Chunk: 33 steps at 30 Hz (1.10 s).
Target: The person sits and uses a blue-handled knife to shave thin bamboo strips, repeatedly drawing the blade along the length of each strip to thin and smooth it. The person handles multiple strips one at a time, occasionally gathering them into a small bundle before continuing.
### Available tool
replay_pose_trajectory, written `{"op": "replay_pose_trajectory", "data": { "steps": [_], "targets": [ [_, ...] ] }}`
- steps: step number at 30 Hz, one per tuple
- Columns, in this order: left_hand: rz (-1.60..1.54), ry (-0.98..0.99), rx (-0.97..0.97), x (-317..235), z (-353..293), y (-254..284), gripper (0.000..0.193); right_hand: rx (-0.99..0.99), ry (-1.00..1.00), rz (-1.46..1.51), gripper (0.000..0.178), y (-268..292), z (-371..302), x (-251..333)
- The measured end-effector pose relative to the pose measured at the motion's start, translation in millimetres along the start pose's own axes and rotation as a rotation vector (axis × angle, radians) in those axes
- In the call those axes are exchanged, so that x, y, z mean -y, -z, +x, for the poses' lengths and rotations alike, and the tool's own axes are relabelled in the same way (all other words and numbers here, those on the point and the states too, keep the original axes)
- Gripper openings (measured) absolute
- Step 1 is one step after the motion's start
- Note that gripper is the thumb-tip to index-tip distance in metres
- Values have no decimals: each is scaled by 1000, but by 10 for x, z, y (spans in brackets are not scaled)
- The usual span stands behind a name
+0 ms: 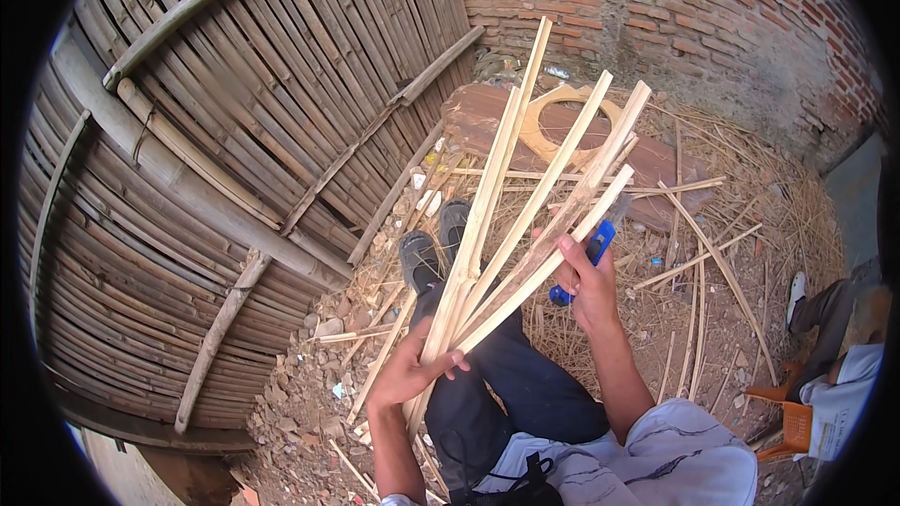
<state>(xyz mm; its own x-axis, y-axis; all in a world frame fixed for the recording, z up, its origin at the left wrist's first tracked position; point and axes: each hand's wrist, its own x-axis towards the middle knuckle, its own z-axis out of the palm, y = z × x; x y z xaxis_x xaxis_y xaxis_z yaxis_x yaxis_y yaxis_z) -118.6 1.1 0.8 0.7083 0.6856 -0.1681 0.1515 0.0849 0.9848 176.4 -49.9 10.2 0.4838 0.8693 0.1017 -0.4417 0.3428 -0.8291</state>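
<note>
Several pale split bamboo strips (pixel 487 215) fan out upward across my lap, spread at the far end and gathered at the near end. My left hand (pixel 412 370) is closed round the gathered end, with the fingertips showing at its right side. A blue-handled utility knife (pixel 600 242) sits in my right hand (pixel 591 286), its grey blade pointing up and away. The right thumb lies against the rightmost strip, which has brown bark-like patches beside it. Some right fingers are hidden behind the strips.
A bamboo-slat wall (pixel 234 84) rises at left and a brick wall (pixel 712 19) at the back. A brown board (pixel 469 117) carries a wooden piece with a round hole (pixel 534 126). Loose strips (pixel 731 272) and shavings litter the ground. Another person (pixel 844 319) sits at right by an orange chair (pixel 797 426).
</note>
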Motion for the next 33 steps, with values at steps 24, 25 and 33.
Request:
{"op": "replay_pose_trajectory", "data": {
  "steps": [24, 25, 33],
  "targets": [
    [-56, -43, -200, 104, 5, 136, 62, -56, -11, -166, 65, 13, -91, 70],
    [-36, -60, -211, 124, 9, 141, 61, -60, -22, -164, 65, 7, -83, 66],
    [5, -3, -156, -30, -69, 94, 58, -107, -32, -42, 46, -74, -29, 36]
  ]
}}
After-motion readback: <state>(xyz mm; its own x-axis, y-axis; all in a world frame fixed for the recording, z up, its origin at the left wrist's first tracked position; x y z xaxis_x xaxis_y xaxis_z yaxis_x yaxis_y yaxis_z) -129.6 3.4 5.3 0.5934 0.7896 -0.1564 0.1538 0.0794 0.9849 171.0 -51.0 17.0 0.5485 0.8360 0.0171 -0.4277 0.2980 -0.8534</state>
